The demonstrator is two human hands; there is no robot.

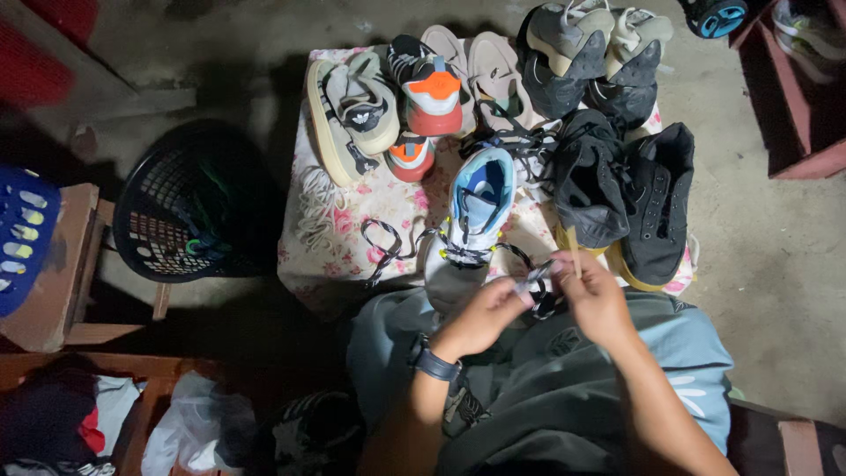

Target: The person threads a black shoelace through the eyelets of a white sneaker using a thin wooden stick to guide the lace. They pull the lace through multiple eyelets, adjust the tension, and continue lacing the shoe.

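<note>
Pinching the patterned shoelace (536, 284) between the fingertips of both hands, the person works just in front of the light blue sneaker (474, 220), which stands on the floral cloth (352, 220) with its toe toward the lap. The lace end could slip free or fray, judging by how little of it shows between the fingers, and a hard tug might drag the sneaker off the cloth edge or pull it against the black high-top shoes (626, 198) beside it. A thin stick (574, 247) rising from the right hand (595, 300) could drop. The left hand (483, 316), with a watch (434, 363) on its wrist, bends inward, knuckles up; the right hand curls opposite it, nearly touching.
</note>
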